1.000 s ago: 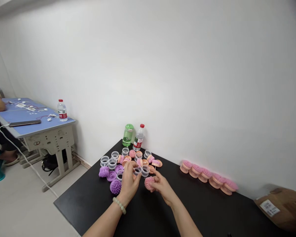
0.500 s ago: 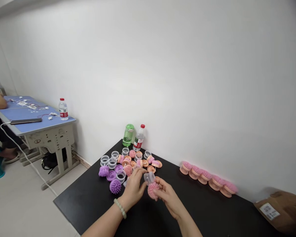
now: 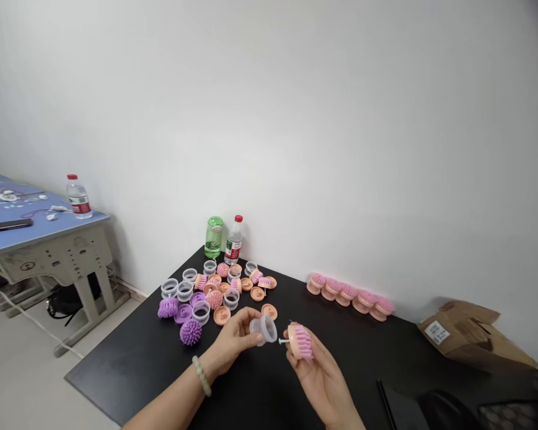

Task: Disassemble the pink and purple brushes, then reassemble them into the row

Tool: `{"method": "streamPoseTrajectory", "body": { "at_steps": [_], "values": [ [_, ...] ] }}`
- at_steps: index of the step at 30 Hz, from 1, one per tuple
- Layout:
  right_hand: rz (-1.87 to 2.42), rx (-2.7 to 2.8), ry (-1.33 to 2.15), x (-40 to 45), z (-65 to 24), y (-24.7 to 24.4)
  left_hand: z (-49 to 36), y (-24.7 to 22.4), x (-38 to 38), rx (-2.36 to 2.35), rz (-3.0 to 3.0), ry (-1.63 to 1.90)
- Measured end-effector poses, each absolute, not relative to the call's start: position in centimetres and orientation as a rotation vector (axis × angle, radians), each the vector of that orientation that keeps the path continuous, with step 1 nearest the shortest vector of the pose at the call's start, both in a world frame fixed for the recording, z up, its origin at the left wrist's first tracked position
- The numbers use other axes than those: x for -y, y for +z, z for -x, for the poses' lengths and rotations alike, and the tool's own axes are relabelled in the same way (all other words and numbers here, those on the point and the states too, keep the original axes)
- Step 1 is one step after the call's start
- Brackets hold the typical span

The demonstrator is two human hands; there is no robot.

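Observation:
My left hand (image 3: pixel 234 341), with a beaded bracelet on its wrist, grips a clear plastic cup-like ring (image 3: pixel 265 330) whose opening faces right. In my right hand (image 3: pixel 316 373) is a pink bristle brush head (image 3: pixel 300 342) on a peach base, its white stem pointing left at the ring. A small gap lies between stem and ring. Beyond my left hand spread loose parts: clear rings (image 3: pixel 201 312), peach round caps (image 3: pixel 222 315), purple caps (image 3: pixel 183 313), pink brush heads (image 3: pixel 214 298) and a purple brush head (image 3: pixel 190 332).
Along the wall on the black table (image 3: pixel 130 364) stands a row of several pink brushes (image 3: pixel 346 294). A green bottle (image 3: pixel 213 239) and a red-capped water bottle (image 3: pixel 234 240) stand at the back corner. At right are a cardboard box (image 3: pixel 468 337) and dark objects. A blue table (image 3: pixel 49 230) is at left.
My hands have drawn apart slightly. The brush head has turned from bristles facing me to stem pointing left, and the ring now shows its opening. The view has shifted right.

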State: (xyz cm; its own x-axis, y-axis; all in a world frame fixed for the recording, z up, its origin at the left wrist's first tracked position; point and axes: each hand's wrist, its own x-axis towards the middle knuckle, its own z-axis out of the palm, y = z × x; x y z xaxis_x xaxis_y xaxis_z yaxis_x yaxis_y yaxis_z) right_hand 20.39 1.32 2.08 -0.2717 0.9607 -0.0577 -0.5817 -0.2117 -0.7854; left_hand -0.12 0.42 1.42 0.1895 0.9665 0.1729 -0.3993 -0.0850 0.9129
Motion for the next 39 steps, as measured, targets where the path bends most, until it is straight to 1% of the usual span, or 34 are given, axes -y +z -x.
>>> {"method": "streamPoseTrajectory", "body": {
  "at_steps": [3, 8, 24, 30, 36, 39],
  "values": [
    [0.678, 0.781, 1.673, -1.3, -20.3, 2.0, -0.3, 1.3, -0.2, -0.686, -1.142, 1.241],
    [0.706, 0.937, 1.572, -1.1, -19.8, 1.8, -0.9, 1.0, -0.1, -0.640, -1.165, 1.202],
    [0.846, 1.247, 1.428, -0.1, -19.6, 0.4, -0.8, 1.4, 0.2, -0.661, -1.214, 1.225],
    [0.888, 1.487, 1.219, -0.4, -20.2, -0.2, -0.7, 1.3, 0.1, -0.675, -1.229, 1.195],
    [0.880, 1.385, 1.198, -0.5, -20.5, -0.4, -0.7, 1.0, 0.2, -0.695, -1.281, 1.200],
    [0.871, 1.449, 1.163, -0.6, -20.6, -0.3, -0.5, 0.6, 0.0, -0.782, -1.368, 1.225]
  ]
}}
